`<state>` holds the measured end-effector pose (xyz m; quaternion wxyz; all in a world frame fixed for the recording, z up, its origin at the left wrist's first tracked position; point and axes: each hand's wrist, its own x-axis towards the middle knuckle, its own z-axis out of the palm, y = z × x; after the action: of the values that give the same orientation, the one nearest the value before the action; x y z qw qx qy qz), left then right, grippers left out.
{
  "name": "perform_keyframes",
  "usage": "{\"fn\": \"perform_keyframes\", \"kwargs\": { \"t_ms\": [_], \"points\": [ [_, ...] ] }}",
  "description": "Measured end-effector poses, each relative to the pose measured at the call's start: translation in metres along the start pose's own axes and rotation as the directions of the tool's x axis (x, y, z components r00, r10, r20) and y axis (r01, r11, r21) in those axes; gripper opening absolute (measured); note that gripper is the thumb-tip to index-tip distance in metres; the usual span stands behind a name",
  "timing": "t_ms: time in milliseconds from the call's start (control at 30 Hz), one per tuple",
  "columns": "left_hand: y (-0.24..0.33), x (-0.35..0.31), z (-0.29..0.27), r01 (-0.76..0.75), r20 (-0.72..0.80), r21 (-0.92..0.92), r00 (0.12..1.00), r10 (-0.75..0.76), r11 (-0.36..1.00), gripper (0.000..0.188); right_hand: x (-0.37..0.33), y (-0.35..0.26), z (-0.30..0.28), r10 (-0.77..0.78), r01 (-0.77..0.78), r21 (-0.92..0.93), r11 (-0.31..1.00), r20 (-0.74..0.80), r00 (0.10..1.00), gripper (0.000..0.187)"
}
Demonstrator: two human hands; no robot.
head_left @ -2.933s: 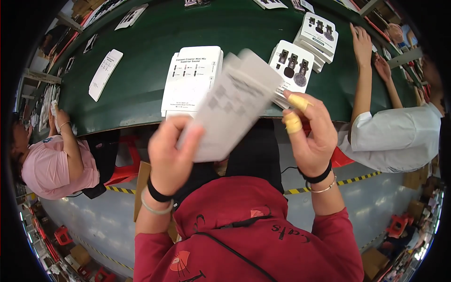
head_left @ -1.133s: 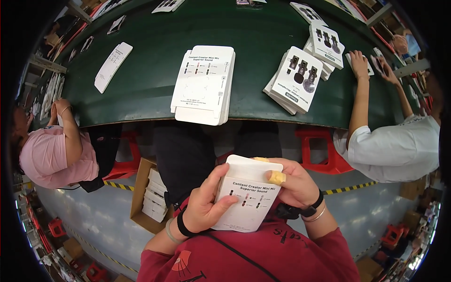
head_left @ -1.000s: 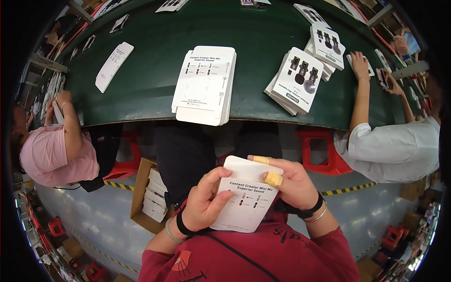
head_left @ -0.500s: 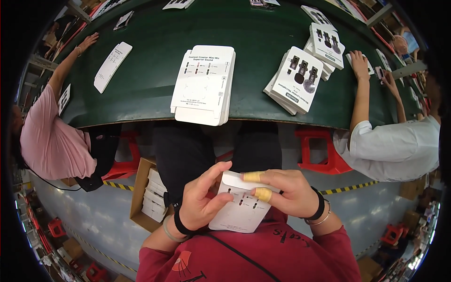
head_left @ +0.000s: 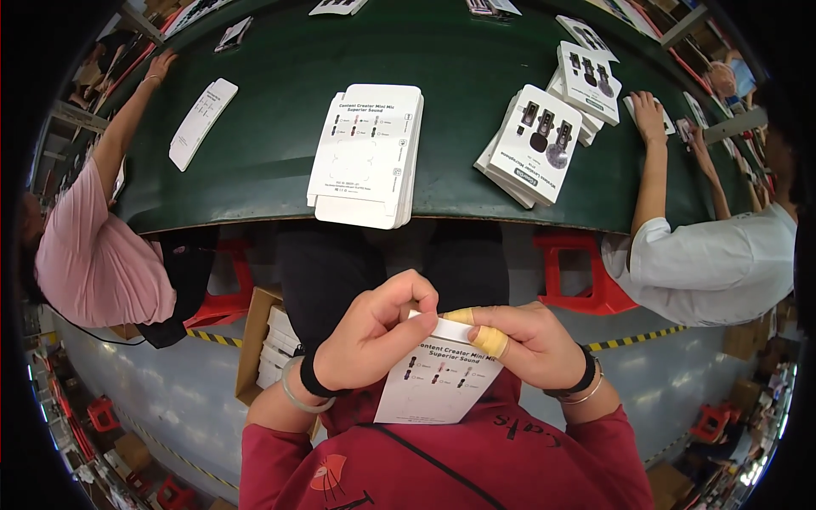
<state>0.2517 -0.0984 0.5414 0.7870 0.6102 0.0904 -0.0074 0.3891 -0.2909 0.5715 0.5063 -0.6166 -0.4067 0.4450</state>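
Currently, the box (head_left: 433,395) is held between both hands, before the red shirt (head_left: 552,463). The left hand (head_left: 365,336) pinches at its top flap (head_left: 455,330), near one corner; the right hand (head_left: 535,344) grasps the other, taped thumb in front. Light, even pressure at both corners should keep the card from creasing. Beyond, a carton stack (head_left: 361,161) lies on the table (head_left: 272,127).

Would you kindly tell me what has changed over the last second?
The left hand moved up from the side of the white carton to its top, where the raised flap is now folded over. The right hand keeps hold; the carton stacks stayed put.
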Motion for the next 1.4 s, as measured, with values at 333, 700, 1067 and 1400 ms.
{"fn": "perform_keyframes", "kwargs": {
  "t_ms": [333, 700, 1067, 1400],
  "points": [
    [-0.024, -0.017, 0.002, -0.307, -0.127, 0.267, 0.928, 0.349, 0.913, 0.013, -0.001, 0.013, 0.017, 0.086, -0.083, 0.037, 0.996, -0.098, 0.991, 0.051],
    [0.006, 0.015, -0.009, -0.204, -0.376, 0.498, 0.825, 0.422, 0.843, 0.012, -0.003, -0.033, -0.034, -0.086, 0.109, -0.258, 0.96, 0.099, 0.991, 0.043],
    [0.005, 0.083, -0.127, 0.288, -0.433, 0.89, 0.777, 0.457, 0.354, 0.048, 0.058, 0.049, -0.093, -0.745, 0.072, -0.884, 0.462, -0.342, 0.573, 0.031],
    [0.026, 0.069, -0.088, -0.215, -0.566, 0.453, 0.68, 0.465, 0.865, 0.017, 0.049, 0.038, -0.075, -0.677, 0.02, -0.89, 0.455, -0.331, 0.657, 0.037]
  ]
}}
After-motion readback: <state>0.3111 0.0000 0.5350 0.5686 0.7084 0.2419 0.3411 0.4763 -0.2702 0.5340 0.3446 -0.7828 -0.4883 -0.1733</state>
